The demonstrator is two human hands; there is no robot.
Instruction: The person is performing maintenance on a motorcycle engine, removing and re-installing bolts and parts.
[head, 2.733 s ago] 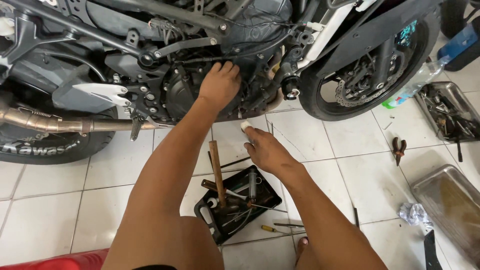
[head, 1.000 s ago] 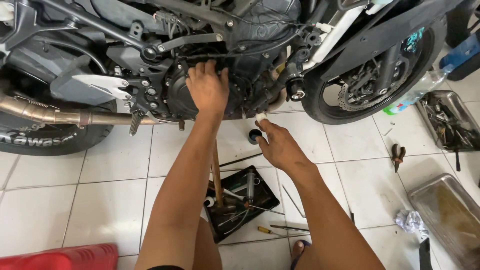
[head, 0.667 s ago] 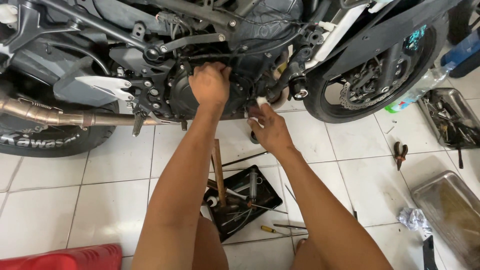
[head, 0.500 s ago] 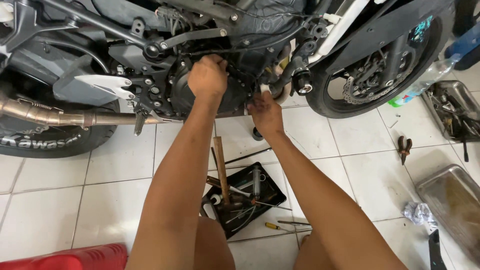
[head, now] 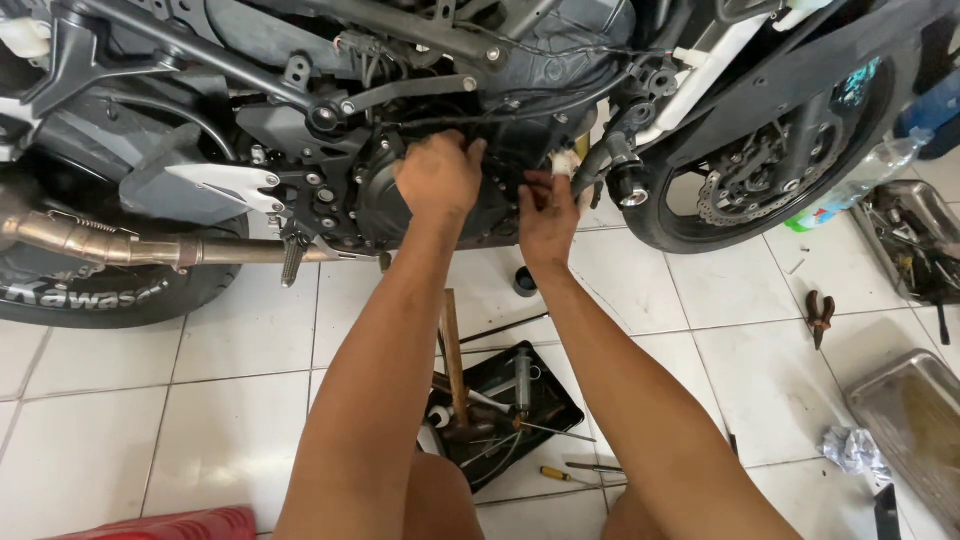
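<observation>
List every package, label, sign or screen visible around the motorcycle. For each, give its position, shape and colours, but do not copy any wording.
Plastic bottle: lying on the tiles beside the front wheel, clear body, green band near its base.
Tyre lettering: left edge, on the rear tyre's black sidewall, raised pale letters.
Teal decal: on the dark fairing above the front wheel, small patch.
Screens or signs: none visible.

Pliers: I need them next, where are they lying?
In the head view the pliers lie on the white floor tiles at the right, below the front wheel, left of the metal tray.
</observation>
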